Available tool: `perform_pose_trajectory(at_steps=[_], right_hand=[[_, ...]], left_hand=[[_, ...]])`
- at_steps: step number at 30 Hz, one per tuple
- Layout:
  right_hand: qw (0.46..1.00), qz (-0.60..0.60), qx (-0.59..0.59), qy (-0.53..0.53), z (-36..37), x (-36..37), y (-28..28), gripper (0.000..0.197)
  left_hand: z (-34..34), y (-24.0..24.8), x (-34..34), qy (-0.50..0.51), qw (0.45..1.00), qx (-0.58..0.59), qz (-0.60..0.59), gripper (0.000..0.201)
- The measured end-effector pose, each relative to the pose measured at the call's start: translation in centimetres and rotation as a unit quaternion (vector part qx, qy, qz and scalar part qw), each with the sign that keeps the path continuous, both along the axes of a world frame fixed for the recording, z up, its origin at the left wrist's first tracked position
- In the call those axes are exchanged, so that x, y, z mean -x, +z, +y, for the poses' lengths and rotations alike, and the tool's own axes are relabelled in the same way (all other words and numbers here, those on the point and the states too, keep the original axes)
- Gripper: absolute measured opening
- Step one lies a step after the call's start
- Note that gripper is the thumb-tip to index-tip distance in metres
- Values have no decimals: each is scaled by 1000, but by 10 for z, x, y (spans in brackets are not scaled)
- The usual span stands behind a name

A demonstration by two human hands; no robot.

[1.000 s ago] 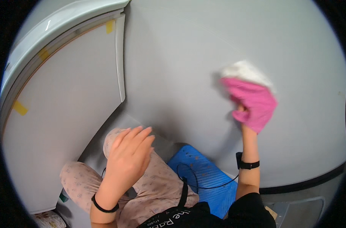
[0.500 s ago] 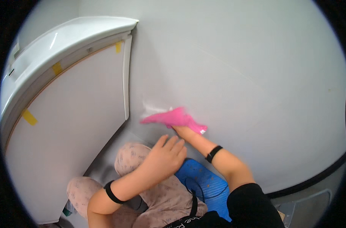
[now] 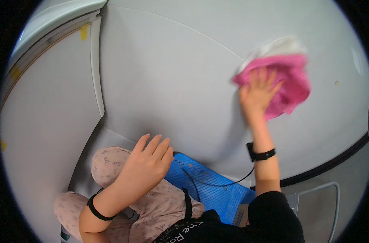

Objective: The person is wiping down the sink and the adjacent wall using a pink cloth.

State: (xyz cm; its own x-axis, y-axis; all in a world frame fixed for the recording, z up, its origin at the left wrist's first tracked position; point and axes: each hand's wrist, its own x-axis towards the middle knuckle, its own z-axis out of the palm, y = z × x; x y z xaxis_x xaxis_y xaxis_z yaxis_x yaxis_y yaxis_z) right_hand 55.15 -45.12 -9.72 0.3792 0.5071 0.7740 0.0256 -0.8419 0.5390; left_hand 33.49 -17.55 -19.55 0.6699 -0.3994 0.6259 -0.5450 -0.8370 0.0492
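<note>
My right hand [image 3: 258,94] presses the pink cloth [image 3: 286,87] flat against the wall [image 3: 172,81], fingers spread. Left hand [image 3: 146,170] rests loose and empty over my knee [image 3: 107,162]. I'd judge even pressure and overlapping strokes work best.

One head-worn fisheye camera looked down and forward from close range, facing the grey wall [image 3: 172,81], with both forearms entering from the lower edge and knees below.

Pale grey wall [image 3: 172,81] beside a white cabinet [image 3: 42,121].
</note>
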Motion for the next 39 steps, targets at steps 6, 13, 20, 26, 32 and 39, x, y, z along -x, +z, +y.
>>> perform_pose_trajectory(at_steps=[6, 13, 20, 26, 32, 39], right_hand=[[908, 320, 96, 253, -81, 4, -225, 25], [977, 174, -49, 115, -51, 6, -73, 29], [907, 241, -105, 329, 60, 10, -101, 34], [746, 612, -148, 216, 67, 52, -125, 30], [945, 250, -173, 120, -60, 57, -89, 38], [908, 184, -288, 241, 26, 29, -114, 40]], left_hand=[[-21, 23, -1, -3, 1000, -6, -28, 19], [8, 23, 13, 65, 998, -3, 13, 27], [19, 8, 12, 86, 996, -13, 11, 27], [35, 35, -25, 132, 991, -15, -27, 35], [18, 118, -107, 148, 965, -1, -219, 55], [-23, 143, -212, 114, 931, 81, -337, 70]])
